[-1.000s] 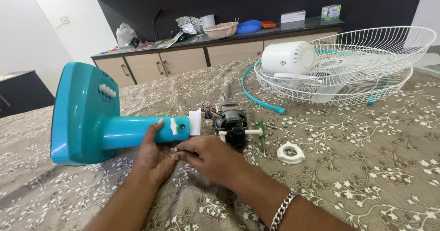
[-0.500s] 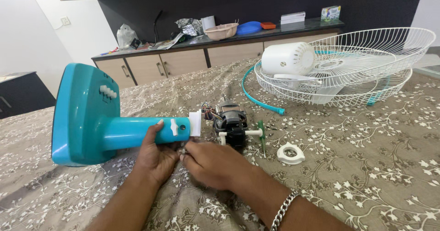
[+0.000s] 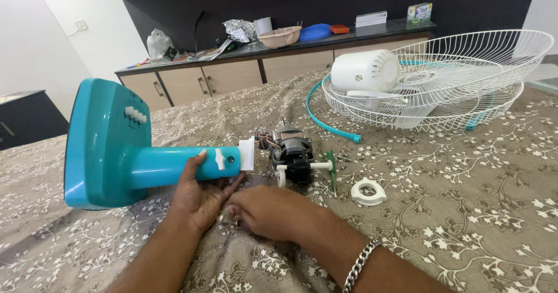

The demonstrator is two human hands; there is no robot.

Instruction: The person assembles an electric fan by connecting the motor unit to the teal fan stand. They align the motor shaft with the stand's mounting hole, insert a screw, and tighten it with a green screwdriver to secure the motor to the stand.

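Note:
A teal fan stand [image 3: 102, 147] lies on its side on the patterned bedspread [image 3: 465, 211], its stem pointing right toward a dark fan motor [image 3: 290, 152] with loose wires. My left hand [image 3: 199, 197] cups the stem from below, thumb resting on top near a white knob. My right hand [image 3: 264, 211] sits just right of the left palm, fingertips pinched on a small metal part [image 3: 222, 216] that is mostly hidden. A bracelet is on my right wrist.
A green screwdriver [image 3: 331, 174] and a white plastic ring [image 3: 368, 192] lie right of the motor. Behind them, white wire fan grilles [image 3: 465, 98] hold a white motor cover [image 3: 365, 71] and a blade. A teal rim band [image 3: 318, 121] curves nearby. A cluttered cabinet [image 3: 232, 75] lines the far wall.
My right hand has dropped from just under the stem toward me, carrying the small metal part down beside the left palm. The left hand and stand stay put.

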